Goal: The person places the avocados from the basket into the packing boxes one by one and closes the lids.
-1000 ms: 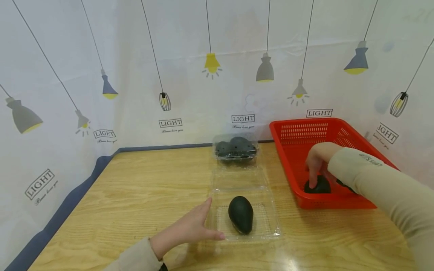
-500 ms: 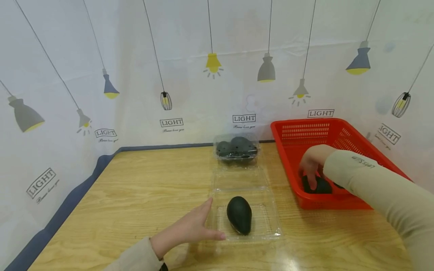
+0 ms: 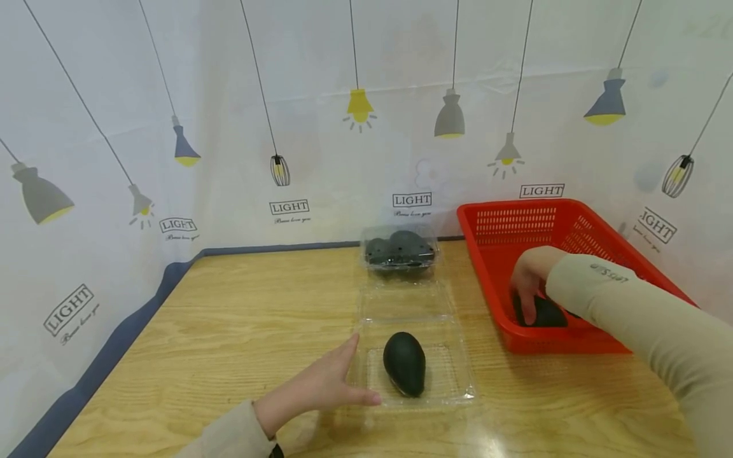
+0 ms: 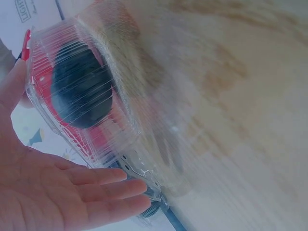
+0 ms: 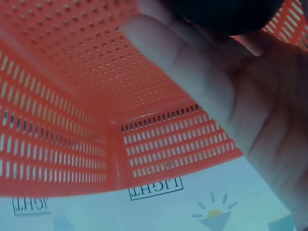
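Observation:
My right hand (image 3: 529,280) reaches down into the red basket (image 3: 567,345), its fingers curled round a dark avocado (image 3: 551,313) at the near left corner. The right wrist view shows that dark fruit (image 5: 231,12) against the fingers, cut off by the top edge. On the table lies an open clear plastic clamshell (image 3: 449,393) holding one dark green avocado (image 3: 404,364). Beside its left edge my left hand (image 3: 321,385) is spread, thumb apart from the straight fingers. Through the ribbed plastic, the left wrist view shows the avocado (image 4: 79,89) near the open palm (image 4: 43,197).
A closed clear clamshell (image 3: 401,257) with several dark avocados stands at the back, against the lamp-printed wall sheet (image 3: 321,95). The open clamshell's lid (image 3: 406,300) lies flat toward it. The basket's slotted walls rise around my right hand.
In the basket my right hand shifts left, then slightly back right, and the avocado under it turns and moves with it. The left hand and clamshell stay put.

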The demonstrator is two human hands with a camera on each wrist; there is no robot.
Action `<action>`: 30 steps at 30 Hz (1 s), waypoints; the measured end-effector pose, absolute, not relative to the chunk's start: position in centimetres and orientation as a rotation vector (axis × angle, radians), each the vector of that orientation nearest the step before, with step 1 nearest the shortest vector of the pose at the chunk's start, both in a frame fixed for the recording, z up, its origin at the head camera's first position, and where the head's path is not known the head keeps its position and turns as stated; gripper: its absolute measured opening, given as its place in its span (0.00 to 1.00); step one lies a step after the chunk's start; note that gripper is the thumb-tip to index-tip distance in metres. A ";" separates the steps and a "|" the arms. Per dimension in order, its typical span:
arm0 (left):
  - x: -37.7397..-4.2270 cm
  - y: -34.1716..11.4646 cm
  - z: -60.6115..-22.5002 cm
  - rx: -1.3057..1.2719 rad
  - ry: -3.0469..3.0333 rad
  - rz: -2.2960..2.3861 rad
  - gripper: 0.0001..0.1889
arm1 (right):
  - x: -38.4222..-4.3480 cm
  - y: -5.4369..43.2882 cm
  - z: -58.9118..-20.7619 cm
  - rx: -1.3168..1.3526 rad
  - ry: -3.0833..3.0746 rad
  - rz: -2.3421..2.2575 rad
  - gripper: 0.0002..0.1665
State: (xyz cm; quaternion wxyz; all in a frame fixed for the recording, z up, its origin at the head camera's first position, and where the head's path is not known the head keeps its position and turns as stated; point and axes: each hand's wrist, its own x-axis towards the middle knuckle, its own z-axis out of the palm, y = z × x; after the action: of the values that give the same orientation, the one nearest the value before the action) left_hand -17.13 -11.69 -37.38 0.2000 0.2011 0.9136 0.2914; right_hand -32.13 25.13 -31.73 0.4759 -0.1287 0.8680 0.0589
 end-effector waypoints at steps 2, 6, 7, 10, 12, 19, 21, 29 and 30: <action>-17.1 -11.7 -37.4 0.562 2.552 0.814 0.57 | -32.1 25.1 -31.8 -0.355 2.111 0.163 0.23; -17.2 -11.6 -37.4 0.565 2.542 0.815 0.57 | -32.0 25.5 -31.7 -0.375 2.137 0.133 0.24; -17.2 -11.5 -37.4 0.567 2.541 0.814 0.57 | -32.0 25.6 -31.6 -0.381 2.146 0.127 0.24; -17.2 -11.5 -37.3 0.566 2.543 0.807 0.57 | -31.9 26.0 -31.1 -0.326 2.169 0.015 0.28; -17.1 -11.5 -37.2 0.566 2.545 0.804 0.57 | -31.8 26.2 -30.6 -0.256 2.185 -0.089 0.36; -17.1 -11.6 -37.1 0.553 2.542 0.806 0.57 | -32.0 26.8 -28.8 -0.221 2.222 -0.235 0.57; -17.1 -11.6 -37.1 0.547 2.538 0.807 0.57 | -32.1 26.9 -28.3 -0.271 2.216 -0.213 0.55; -17.1 -11.7 -37.2 0.547 2.535 0.791 0.57 | -32.2 27.0 -26.3 -0.300 2.207 -0.303 0.52; -17.1 -11.7 -37.2 0.549 2.536 0.791 0.57 | -32.2 27.0 -26.0 -0.306 2.207 -0.319 0.52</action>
State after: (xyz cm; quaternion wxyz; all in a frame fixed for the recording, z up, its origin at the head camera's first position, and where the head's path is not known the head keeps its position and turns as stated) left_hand -17.11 -11.69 -37.20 0.2129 0.1978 0.9134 0.2850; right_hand -32.25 27.00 -26.02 0.4306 -0.1229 0.8850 -0.1278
